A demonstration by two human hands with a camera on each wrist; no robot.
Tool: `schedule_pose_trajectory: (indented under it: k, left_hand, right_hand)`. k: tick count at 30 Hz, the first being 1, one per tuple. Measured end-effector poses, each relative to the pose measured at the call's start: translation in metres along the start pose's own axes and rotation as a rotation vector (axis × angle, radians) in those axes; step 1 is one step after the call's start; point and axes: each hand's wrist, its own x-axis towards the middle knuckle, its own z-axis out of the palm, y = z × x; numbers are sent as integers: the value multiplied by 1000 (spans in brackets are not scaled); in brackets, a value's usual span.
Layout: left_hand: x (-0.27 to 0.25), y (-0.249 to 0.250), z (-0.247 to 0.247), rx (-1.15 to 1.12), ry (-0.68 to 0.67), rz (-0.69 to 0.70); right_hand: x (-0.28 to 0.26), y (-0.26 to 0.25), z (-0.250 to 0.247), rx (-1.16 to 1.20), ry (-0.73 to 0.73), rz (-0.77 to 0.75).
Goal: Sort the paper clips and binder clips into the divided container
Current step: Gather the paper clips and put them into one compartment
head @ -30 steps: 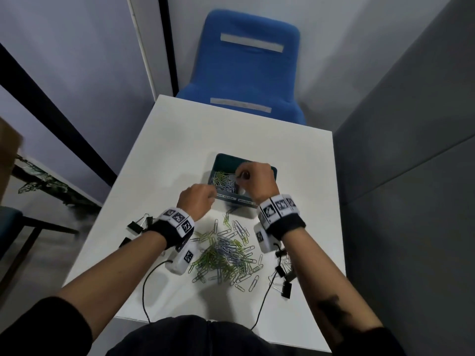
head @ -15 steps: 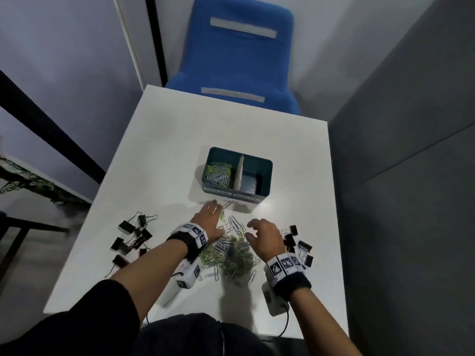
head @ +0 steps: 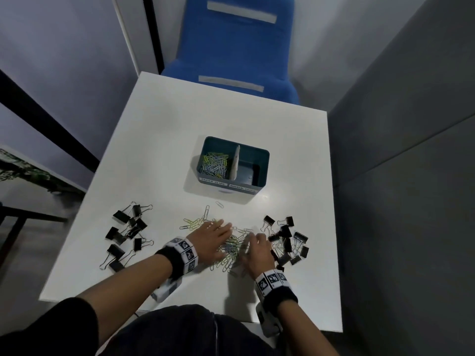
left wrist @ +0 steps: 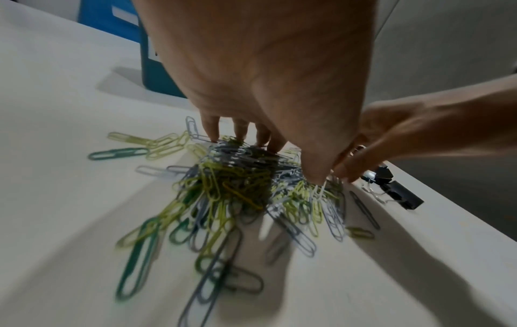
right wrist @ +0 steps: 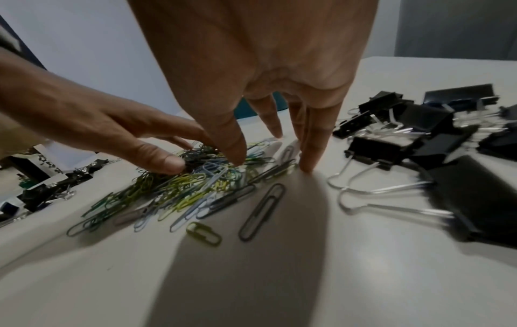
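Flanking paper clip pile: left hand, right hand, fingers spread, nothing pinched; divided container straight ahead, beyond pile.

Black sleeves, marker-patterned wristbands.

An office cubicle or small work booth, judging by the plain white table hemmed in by grey partition panels, a blue upholstered office chair pushed up to its far edge, and stationery such as binder clips lying loose.
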Motion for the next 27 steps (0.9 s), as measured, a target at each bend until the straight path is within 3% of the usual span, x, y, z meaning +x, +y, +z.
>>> schedule_pose_trajectory:
  k: [2,5,10,14,19,23,27]
  left_hand:
    - [-14,-1,3,-15,10,-2]
    - [-34,-9,9,-61,167,-26]
    - [-50,-32,13,-198,280,-222]
    - [-33,-38,-6,-243,189,-310]
    - [10,-34,-38,-265,73,-330]
    - [28,-21,-38,-185,-30,-280]
    - [13,-4,-13,-33,-5,-207]
  right_hand:
    - [6,-13,1,-26,-20,-2]
    - [12,-29,4,-10,-70,-61]
    - [7,-28,5,66,-109,-233]
    - [-8,-8,0,70,-58,-194]
    - [-33,14,3,12,-31,-36]
    - [-42,12,17,-46,-71,28]
    - [-33,-6,13,-112,-112,29]
